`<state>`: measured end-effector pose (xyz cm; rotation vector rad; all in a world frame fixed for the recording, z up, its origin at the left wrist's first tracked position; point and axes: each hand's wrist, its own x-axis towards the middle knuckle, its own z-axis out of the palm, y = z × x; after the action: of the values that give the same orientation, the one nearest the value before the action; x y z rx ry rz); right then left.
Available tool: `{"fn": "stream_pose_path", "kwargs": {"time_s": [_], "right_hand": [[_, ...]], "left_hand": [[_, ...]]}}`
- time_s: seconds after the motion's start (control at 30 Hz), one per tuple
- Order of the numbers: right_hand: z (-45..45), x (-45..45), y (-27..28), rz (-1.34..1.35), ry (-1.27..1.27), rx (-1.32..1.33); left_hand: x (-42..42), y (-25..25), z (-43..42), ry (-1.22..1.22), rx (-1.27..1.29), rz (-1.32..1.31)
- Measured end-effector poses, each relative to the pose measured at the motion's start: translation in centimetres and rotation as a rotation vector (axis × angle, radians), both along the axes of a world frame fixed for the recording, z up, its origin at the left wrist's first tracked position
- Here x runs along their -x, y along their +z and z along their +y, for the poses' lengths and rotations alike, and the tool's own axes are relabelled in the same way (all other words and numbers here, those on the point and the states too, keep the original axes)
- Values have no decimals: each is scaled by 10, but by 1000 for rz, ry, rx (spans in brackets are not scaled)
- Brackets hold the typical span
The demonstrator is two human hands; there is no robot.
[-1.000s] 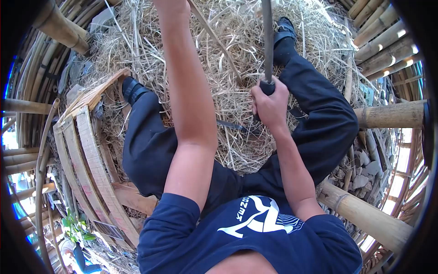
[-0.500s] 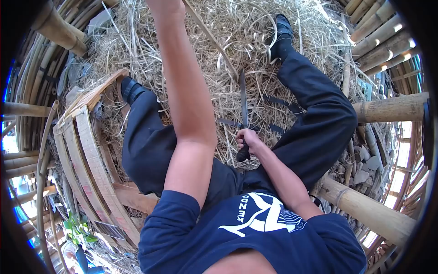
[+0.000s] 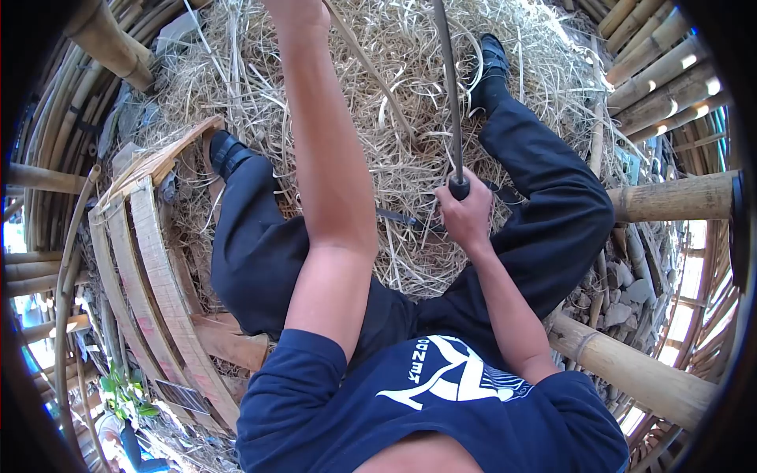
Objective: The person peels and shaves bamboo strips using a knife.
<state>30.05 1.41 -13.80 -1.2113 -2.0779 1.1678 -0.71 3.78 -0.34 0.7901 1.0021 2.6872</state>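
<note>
My right hand (image 3: 471, 214) is closed around the black handle of a long knife (image 3: 451, 87). Its thin blade points up and away from me, seen nearly edge-on, and runs past the top of the view. At the top edge, my left hand (image 3: 302, 11) is partly cut off, and its fingers are hidden. A long pale bamboo strip (image 3: 371, 69) slants from that hand down toward the shavings, its lower end left of the knife blade. Between my legs, near my right hand, lies a second dark, flat, blade-like tool (image 3: 397, 215).
Curly bamboo shavings (image 3: 355, 158) cover the ground between my legs. A slatted wooden crate (image 3: 150, 276) stands beside my left leg. Thick bamboo poles (image 3: 670, 193) and broken stones (image 3: 627, 296) are on the right. Bamboo walls (image 3: 55, 158) curve around both sides.
My right hand has moved up and to the right, raising the knife so its blade reaches beyond the top edge. My left hand and the strip have shifted slightly right.
</note>
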Motion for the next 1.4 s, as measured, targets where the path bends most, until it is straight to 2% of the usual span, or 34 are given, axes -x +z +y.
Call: {"fn": "stream_pose_path", "kwargs": {"time_s": [0.1,0.13,0.17,0.2,0.23,0.27,0.3,0.33,0.37,0.43,0.47,0.57,0.6,0.67,0.7,0.8,0.83,0.87,0.93,1.0,1.07,1.1,1.13,1.2,1.33,1.4], "right_hand": [[-9,-7,-64,114,-25,-71],[-15,-17,-104,21,-72,-192],[-17,-42,-165,-566,-158,430],[-19,-47,-177,-473,-235,799],[-27,-46,-180,-477,-235,637],[-27,-46,-182,-476,-233,701],[-22,-41,-162,-256,-228,1034],[-20,-39,-142,-23,-223,1360],[-19,-39,-128,-26,-224,1359],[-11,-31,-104,209,-252,1581],[-10,-27,-91,204,-247,1580],[-13,-18,-58,-49,-147,791],[-11,-16,-49,-53,-148,792],[-6,-10,-31,-30,-79,277],[-6,-7,-28,68,-85,204],[-7,-3,-26,146,-47,143],[-10,-4,-41,147,-54,115],[-17,-8,-51,37,-90,40],[-28,-27,-95,-281,-112,101],[-28,-51,-148,-587,-140,522],[-43,-57,-172,-543,-192,353],[-42,-53,-171,-424,-172,494],[-41,-40,-125,-256,-161,794],[-37,-31,-110,-18,-209,1040],[-26,-31,-87,-35,-186,977],[-22,-32,-72,-190,-126,490]], "left_hand": [[0,3,-5,59,19,11],[-1,5,-14,-277,-126,-190],[1,6,-14,-456,-204,-274],[2,8,-14,-626,-271,-375],[5,1,-7,-343,-176,-205],[11,-5,0,-59,-81,-39],[11,-6,3,42,-30,-12],[8,-10,2,42,-25,-24],[8,-12,1,35,-7,-28],[8,-6,1,64,7,-34],[7,-3,-1,71,5,-34],[4,-3,-2,10,-7,-30],[5,-5,0,11,-12,-29],[5,-8,1,13,-13,-32],[5,-8,1,14,-11,-35],[1,-4,1,10,-25,-56],[-3,2,-2,6,-43,-75],[-6,8,-5,3,-44,-74],[-9,23,-10,31,-55,-94],[-6,27,-15,46,-72,-79],[1,30,-15,49,-78,-57],[0,29,-16,53,-75,-45],[0,27,-15,55,-76,-48],[2,30,-15,52,-85,-46],[3,33,-14,62,-85,-41],[1,32,-13,60,-88,-46]]}}
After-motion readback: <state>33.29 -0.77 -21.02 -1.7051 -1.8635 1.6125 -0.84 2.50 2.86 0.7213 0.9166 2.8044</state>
